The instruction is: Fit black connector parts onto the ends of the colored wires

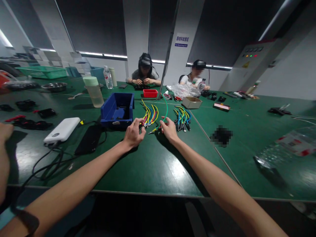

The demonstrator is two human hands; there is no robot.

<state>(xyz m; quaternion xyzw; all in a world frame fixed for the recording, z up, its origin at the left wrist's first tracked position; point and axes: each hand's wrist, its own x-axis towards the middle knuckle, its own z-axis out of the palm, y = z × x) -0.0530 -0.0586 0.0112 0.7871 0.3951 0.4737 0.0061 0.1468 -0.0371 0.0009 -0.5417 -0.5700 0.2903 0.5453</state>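
Worktop (153, 171) of glossy dark green spreads across the whole scene, with two people seated at its far side. On it, a deep blue plastic bin (117, 110) stands just left of the hands, and a white rectangular power bank (62, 129) lies further left beside a flat black phone-like slab (89, 139) with black cables trailing toward the near edge. A pale green translucent tumbler (93, 91) stands behind the bin. Between the hands lies a bundle of short yellow, blue and red wires with metal ring ends (149, 117); a second bundle of blue and green wires (182, 118) lies just right of it. The left hand (132, 133) hovers at the first bundle, fingers loosely curled and slightly spread. The right hand (169, 129) pinches a thin green wire (165, 113) between thumb and fingers, its metal end near the worktop.
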